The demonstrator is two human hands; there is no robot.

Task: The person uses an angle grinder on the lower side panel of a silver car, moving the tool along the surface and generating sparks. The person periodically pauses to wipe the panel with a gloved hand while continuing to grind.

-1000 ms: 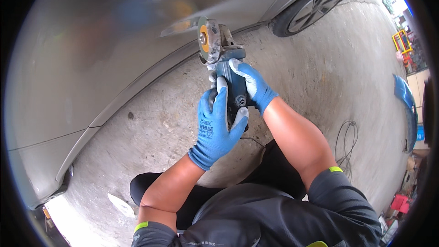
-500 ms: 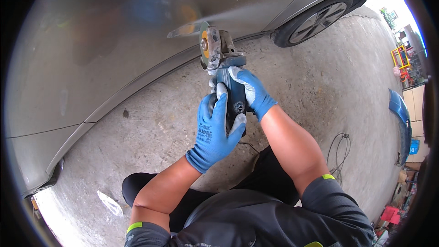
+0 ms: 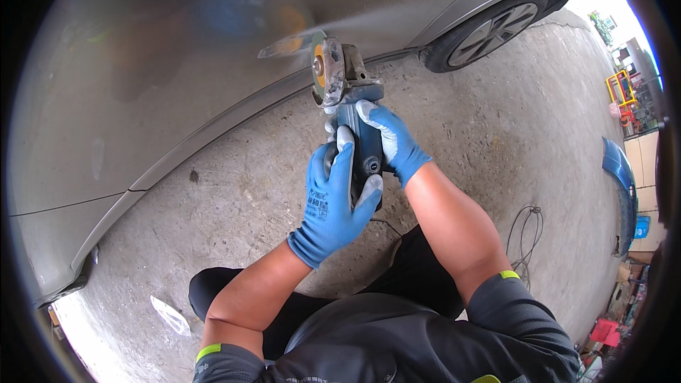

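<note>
Both gloved hands hold a dark blue angle grinder with a worn metal guard and a yellow-and-green disc at its far end. My left hand, in a blue glove with grey fingertips, wraps the rear of the body from the left. Higher up, my right hand grips the body from the right, thumb on top. The disc's edge is at the lower side of a grey car door, beside a bare, shiny patch. Whether the edge touches the metal I cannot tell.
A car wheel stands at the far right. On the concrete floor lie a coiled cable to the right and a clear plastic piece at the near left. A blue bumper rests by the right edge.
The grinder's head has shifted very slightly to the right. Both hands keep the same grip.
</note>
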